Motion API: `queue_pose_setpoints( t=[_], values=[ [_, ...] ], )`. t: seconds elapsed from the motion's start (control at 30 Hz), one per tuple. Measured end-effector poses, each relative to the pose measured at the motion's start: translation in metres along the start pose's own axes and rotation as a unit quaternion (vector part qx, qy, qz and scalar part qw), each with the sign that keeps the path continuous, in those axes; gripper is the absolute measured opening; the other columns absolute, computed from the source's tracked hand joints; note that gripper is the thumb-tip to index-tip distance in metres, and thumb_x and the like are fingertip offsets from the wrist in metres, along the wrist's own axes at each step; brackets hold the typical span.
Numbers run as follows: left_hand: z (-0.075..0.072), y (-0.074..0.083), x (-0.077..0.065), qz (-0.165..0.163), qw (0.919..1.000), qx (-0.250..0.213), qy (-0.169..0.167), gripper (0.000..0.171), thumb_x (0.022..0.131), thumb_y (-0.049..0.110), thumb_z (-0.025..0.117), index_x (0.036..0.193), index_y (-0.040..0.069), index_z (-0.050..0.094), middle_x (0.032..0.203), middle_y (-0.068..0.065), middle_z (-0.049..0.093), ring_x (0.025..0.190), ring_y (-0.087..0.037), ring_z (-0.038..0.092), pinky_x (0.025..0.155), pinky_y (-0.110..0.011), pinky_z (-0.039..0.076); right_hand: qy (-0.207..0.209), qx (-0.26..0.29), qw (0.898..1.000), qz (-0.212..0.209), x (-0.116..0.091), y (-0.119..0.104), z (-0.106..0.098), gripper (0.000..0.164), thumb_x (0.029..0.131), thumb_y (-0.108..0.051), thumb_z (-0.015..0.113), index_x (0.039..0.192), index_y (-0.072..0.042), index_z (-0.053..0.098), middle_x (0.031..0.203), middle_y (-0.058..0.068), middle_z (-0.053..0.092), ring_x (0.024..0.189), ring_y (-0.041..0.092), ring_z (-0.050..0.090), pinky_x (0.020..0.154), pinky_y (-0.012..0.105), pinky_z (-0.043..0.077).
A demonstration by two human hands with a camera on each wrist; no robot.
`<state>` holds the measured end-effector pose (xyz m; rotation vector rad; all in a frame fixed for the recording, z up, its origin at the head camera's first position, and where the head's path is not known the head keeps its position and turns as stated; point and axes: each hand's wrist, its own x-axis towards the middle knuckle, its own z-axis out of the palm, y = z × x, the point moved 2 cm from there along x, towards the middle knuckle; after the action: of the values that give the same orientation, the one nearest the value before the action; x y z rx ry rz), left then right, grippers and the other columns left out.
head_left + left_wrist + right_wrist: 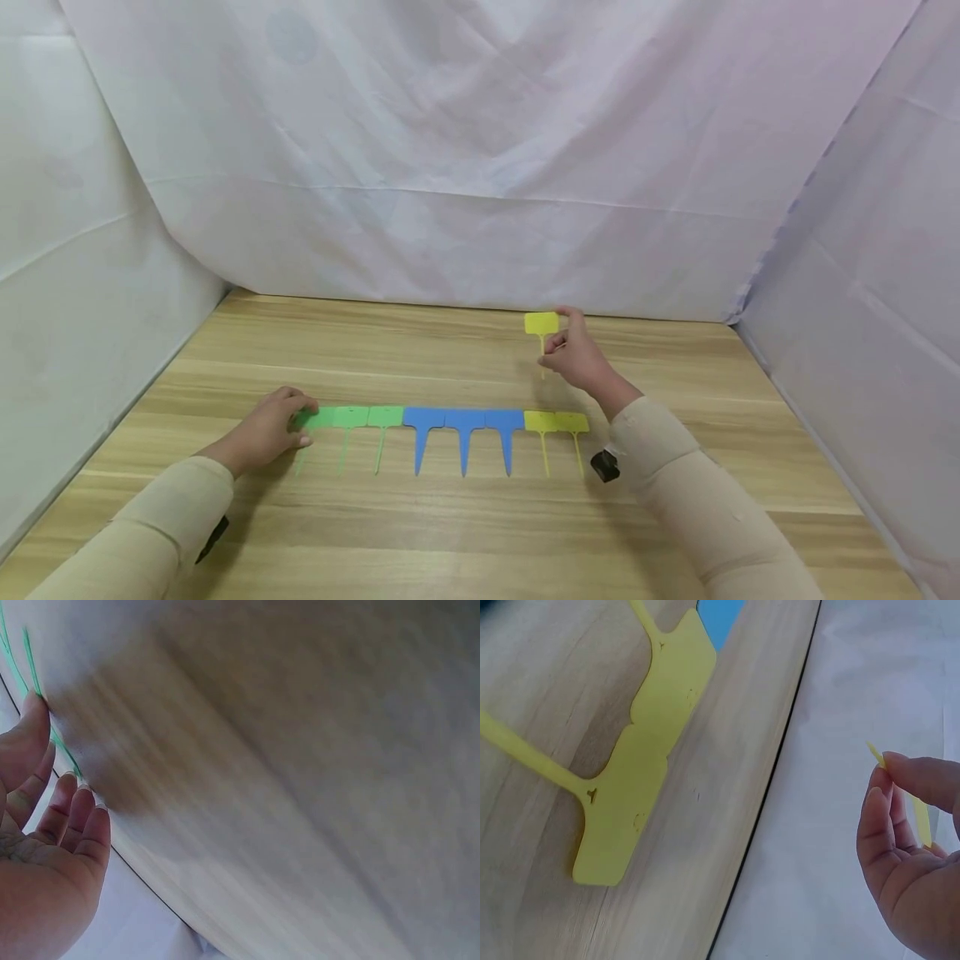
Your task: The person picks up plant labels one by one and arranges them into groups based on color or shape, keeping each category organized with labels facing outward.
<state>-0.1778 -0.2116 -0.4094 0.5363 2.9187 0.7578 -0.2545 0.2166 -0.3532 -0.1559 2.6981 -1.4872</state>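
Note:
Pinched by its thin stem, a yellow T-shaped plant label (542,322) is upright in my right hand (579,357), above the table behind the row. The right wrist view shows thumb and fingertips meeting on that stem (875,754). My left hand (268,429) rests at the row's left end, fingers loosely extended, thumb and fingertips at the leftmost green label (321,417), partly covering it. Side by side in the row lie green labels (386,416), wider blue labels (465,418) and two yellow labels (540,421), stems toward me.
The wood-grain table (465,542) carries the row across its middle. White cloth (450,167) hangs behind the table's back edge and along both sides. A black wrist device (604,466) shows under the right sleeve, near the last yellow label.

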Motion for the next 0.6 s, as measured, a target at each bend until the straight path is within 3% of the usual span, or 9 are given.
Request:
queue_pose_setpoints(
  t=[0.6],
  values=[
    [-0.001,-0.001,0.002,0.0,1.0,-0.003,-0.004,0.037,0.081,0.006,0.075,0.112,-0.005,0.06,0.117,-0.029,0.051,0.103,-0.045,0.048,0.084,-0.057,0.046,-0.001,-0.034,0.999,0.01,-0.026,0.016,-0.018,0.084,0.086,0.006,0.066,0.148,-0.004,0.01,0.091,0.012,0.056,0.077,0.019,0.056,0.069,0.029,0.049]
  ],
)
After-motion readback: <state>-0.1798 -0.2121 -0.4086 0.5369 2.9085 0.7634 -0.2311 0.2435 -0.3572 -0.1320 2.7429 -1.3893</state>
